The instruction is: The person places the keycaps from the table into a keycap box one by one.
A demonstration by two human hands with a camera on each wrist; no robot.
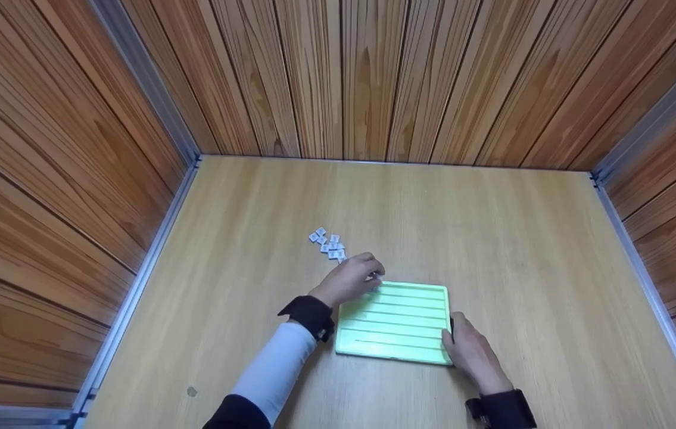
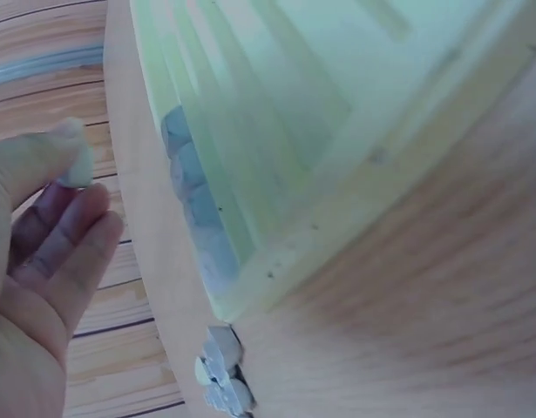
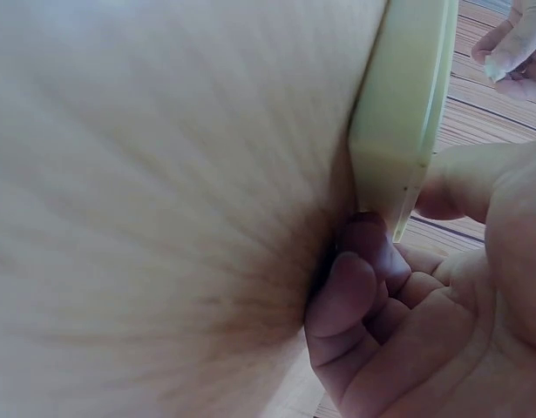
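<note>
A light green ridged tray [image 1: 394, 325] lies on the table in front of the person. My left hand [image 1: 349, 280] is over its far left corner and pinches a small white tile [image 2: 78, 167] between thumb and finger. Several tiles [image 2: 189, 174] stand in a row in the tray's outermost groove, as the left wrist view shows; the hand mostly hides them in the head view. At the tray's right edge, my right hand [image 1: 473, 348] grips the rim, thumb on top and curled fingers [image 3: 342, 296] against the side, low at the tabletop.
Beyond the tray's far left corner, several loose white tiles [image 1: 333, 247] with dark marks lie in a cluster. Wood-panelled walls [image 1: 367, 83] enclose the table [image 1: 522, 250] at the back and both sides. A small dark spot [image 1: 192, 391] marks the tabletop at front left.
</note>
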